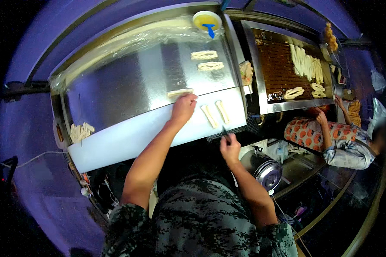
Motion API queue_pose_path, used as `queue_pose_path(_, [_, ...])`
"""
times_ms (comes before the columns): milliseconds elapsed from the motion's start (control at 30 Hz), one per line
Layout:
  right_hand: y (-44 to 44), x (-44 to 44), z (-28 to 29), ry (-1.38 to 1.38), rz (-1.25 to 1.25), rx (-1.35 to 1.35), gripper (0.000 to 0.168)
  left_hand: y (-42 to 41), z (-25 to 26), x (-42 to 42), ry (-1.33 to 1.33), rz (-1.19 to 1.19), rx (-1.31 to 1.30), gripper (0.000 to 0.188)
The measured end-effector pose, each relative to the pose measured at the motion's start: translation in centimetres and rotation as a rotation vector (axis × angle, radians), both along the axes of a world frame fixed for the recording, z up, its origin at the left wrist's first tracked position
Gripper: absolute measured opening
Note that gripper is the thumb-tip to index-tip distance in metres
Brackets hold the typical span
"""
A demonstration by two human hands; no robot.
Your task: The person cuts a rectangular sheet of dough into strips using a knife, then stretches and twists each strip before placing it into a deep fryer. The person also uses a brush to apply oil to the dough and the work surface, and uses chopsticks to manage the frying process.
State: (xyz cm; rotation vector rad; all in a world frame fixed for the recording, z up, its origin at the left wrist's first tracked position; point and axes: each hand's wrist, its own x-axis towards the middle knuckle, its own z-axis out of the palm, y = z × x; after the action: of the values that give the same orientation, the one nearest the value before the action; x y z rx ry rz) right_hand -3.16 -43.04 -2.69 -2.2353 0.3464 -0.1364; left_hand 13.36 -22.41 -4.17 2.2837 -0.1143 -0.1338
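My left hand [184, 107] is over the seam between the steel worktop [115, 86] and the white cutting board [125, 138]. Its fingers are beside a dough strip [180, 93] on the steel; whether they grip any dough is hidden. In my right hand [230, 147], at the board's front edge, is a slim dark tool [225, 131], perhaps a knife. Just beyond its tip lie two pale dough strips, a left one [209, 116] and a right one [222, 111]. Farther back on the steel rest two looped dough pieces, one [204, 55] behind the other [210, 66].
A bowl of yellow liquid [199, 22] holds a blue-handled tool [209, 31]. Plastic film [122, 45] covers dough along the back. Dough scraps [82, 131] sit left. Rightward, dough lies in an oil fryer [263, 107], where a co-worker's hands [321, 117] reach. A metal pot [268, 176] stands below.
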Motion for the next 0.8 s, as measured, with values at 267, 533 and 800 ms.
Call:
queue_pose_path(267, [1.2, -1.7, 0.4, 0.108, -0.080, 0.115, 0.016, 7.6, 1.5, -3.5, 0.005, -0.141, 0.253, 0.018])
queue_pose_path(533, [3.4, 1.0, 2.1, 0.126, -0.082, 0.109, 0.021, 3.8, 5.8, -6.2, -0.233, 0.108, -0.117, 0.017])
queue_pose_path(800, [3.1, 1.3, 2.4, 0.148, -0.105, 0.133, 0.023, 2.2, 1.9, -6.1, -0.121, 0.009, 0.008, 0.020])
